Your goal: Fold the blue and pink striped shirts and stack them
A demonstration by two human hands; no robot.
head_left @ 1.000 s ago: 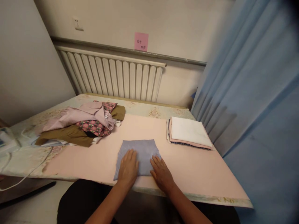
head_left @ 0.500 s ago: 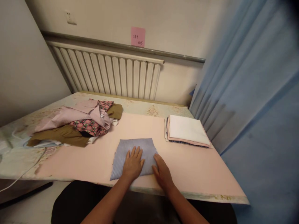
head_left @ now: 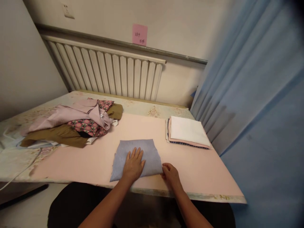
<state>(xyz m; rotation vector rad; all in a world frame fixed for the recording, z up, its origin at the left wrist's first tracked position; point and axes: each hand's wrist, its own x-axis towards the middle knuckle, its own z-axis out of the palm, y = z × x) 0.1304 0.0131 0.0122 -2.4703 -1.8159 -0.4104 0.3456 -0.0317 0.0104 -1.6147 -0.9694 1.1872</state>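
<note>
My right grip (head_left: pixel 172 175), fingertips drawn together, appears to pinch the near right corner of the blue striped cloth (head_left: pixel 150 153). My left grip (head_left: pixel 133 164), fingers loosely spread and holding nothing, rests palm down on the cloth's middle. The cloth lies before me on the pink sheet (head_left: pixel 76 164), long axis roughly left to right; from my right grip it extends leftward and away, the left being nearer its centre. Beyond: clothes heap (head_left: pixel 71 117) at left, folded stack (head_left: pixel 187 129) at right, then the counter's (head_left: pixel 137 106) far edge and the radiator (head_left: pixel 106 69).
</note>
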